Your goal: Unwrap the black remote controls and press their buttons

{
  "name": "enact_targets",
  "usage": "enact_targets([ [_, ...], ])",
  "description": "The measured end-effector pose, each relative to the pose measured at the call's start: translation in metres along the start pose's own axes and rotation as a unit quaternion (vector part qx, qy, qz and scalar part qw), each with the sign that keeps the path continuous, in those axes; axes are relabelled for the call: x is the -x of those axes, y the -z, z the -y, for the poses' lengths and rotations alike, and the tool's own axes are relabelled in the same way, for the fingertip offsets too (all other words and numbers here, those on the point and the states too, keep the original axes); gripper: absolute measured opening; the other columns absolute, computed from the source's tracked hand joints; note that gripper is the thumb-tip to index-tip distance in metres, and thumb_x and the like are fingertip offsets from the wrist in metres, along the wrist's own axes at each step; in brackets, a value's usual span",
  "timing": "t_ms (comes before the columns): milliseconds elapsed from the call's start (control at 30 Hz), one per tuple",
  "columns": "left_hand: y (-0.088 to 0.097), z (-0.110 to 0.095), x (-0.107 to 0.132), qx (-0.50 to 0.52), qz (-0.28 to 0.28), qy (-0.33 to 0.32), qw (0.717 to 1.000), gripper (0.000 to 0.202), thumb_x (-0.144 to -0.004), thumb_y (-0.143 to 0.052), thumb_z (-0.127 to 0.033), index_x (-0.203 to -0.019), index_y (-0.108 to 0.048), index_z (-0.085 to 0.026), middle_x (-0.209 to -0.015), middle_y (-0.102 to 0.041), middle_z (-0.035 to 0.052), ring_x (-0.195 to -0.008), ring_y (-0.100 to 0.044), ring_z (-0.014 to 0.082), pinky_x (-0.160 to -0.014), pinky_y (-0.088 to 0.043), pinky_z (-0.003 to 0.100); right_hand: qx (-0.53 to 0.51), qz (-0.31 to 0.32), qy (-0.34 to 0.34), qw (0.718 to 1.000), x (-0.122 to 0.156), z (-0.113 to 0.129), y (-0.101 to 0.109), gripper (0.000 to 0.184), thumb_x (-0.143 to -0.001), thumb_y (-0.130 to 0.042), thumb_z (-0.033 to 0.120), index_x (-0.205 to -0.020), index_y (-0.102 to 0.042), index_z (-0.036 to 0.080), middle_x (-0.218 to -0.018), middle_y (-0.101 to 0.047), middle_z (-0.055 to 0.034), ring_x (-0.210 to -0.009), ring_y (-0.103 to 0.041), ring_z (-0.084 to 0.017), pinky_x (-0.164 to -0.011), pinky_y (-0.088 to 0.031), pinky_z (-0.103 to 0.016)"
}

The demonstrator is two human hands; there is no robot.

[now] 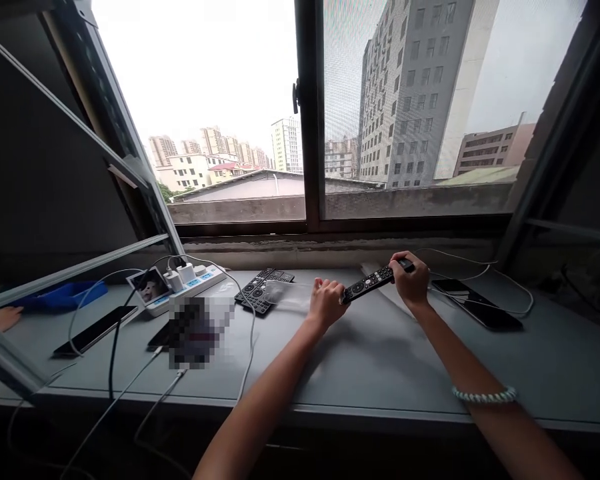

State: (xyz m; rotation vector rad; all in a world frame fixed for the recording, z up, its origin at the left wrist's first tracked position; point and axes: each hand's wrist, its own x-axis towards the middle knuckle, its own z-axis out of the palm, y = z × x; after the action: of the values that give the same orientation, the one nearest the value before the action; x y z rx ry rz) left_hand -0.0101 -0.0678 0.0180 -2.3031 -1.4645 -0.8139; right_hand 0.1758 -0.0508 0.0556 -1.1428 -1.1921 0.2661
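Note:
A black remote control (373, 283) is held slantwise above the table, its button side facing me. My right hand (411, 275) is closed round its upper end. At the lower end my left hand (327, 301) is closed, with its fingers at the tip of the remote. Clear plastic, like a thin bag (294, 295), trails leftward from beside my left hand; how it is gripped is hidden. Several more black remotes (255, 290) lie overlapping on the tabletop, left of that plastic.
A white power strip (187, 287) with plugged-in chargers stands at left, cables running off the front edge. Phones lie near it, and a dark phone (475, 303) lies at right. Behind the frame are a blue tray (60, 297) and another person's hand (3, 319).

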Motion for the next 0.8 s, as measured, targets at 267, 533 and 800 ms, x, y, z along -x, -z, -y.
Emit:
enact_targets([
  [267,0.001,-0.005,0.002,-0.009,0.01,0.004,1.0,0.015,-0.071,-0.06,-0.032,-0.075,-0.06,-0.018,-0.078,-0.06,0.0053,-0.081,-0.054,0.0198,-0.087,-0.033,0.037,0.106,0.014,0.1,0.989,0.014,0.007,-0.003,0.013,-0.069,-0.048,0.029,-0.067,-0.057,0.021,-0.06,-0.059,-0.0021,-0.055,-0.056,-0.018,-0.057,-0.04,-0.027],
  [533,0.003,0.002,0.0,-0.001,-0.002,0.055,0.999,0.017,-0.071,-0.06,-0.034,-0.075,-0.057,-0.018,-0.089,-0.055,0.006,-0.083,-0.053,0.0196,-0.086,-0.034,0.036,0.04,0.214,0.046,0.975,0.021,0.0,-0.013,0.033,-0.075,-0.051,0.042,-0.082,-0.069,0.016,-0.041,-0.054,0.0002,-0.037,-0.049,-0.015,-0.043,-0.038,-0.026],
  [800,0.005,-0.001,-0.001,0.002,-0.01,0.045,0.999,0.024,-0.072,-0.062,-0.04,-0.079,-0.052,-0.02,-0.097,-0.052,0.0061,-0.084,-0.052,0.0198,-0.086,-0.033,0.036,-0.077,0.443,-0.114,0.886,0.03,0.005,-0.019,0.043,-0.069,-0.063,0.038,-0.102,-0.064,0.011,-0.056,-0.065,-0.0049,-0.038,-0.054,-0.013,-0.032,-0.031,-0.02],
])
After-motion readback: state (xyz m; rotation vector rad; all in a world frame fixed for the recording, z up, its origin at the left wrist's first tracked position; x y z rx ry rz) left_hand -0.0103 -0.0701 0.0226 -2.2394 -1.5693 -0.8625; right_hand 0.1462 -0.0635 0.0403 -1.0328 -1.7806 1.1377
